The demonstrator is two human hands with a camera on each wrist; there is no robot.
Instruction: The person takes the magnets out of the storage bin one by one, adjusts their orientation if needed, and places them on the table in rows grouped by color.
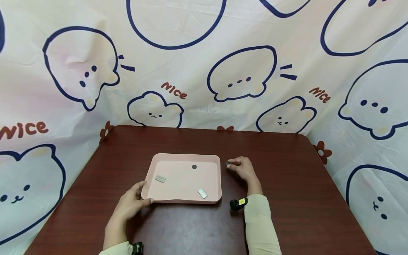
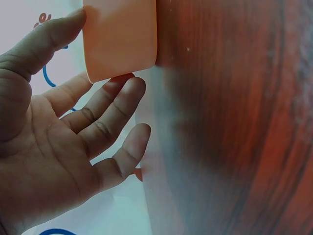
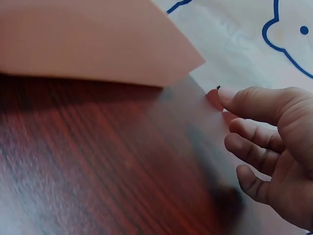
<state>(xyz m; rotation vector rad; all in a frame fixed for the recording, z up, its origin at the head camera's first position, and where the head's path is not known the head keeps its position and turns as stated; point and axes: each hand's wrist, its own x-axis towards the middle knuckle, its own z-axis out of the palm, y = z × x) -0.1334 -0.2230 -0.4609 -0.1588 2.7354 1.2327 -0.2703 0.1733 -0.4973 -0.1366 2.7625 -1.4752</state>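
Note:
A pink rectangular tray (image 1: 178, 200) lies on the table. My left hand (image 1: 130, 205) holds its near left corner, thumb on the near side and fingers at the left side; the left wrist view shows the hand (image 2: 63, 127) with thumb and fingertips at the tray's rim (image 2: 120, 73). Beyond the tray's right side, my right hand (image 1: 244, 169) pinches a small dark disc (image 1: 227, 163) between thumb and forefinger. Only a sliver of the disc (image 3: 218, 87) shows in the right wrist view. Inside the tray lie a dark round disc (image 1: 194, 166), a grey rectangular piece (image 1: 160, 179) and a shiny silver rectangular piece (image 1: 202, 193).
The dark reddish-brown wooden table (image 1: 296, 198) extends around the tray. A pale curtain (image 1: 197, 71) printed with cartoon animals hangs behind the table and along both sides. Black bands with small devices (image 1: 238, 204) are worn at both wrists.

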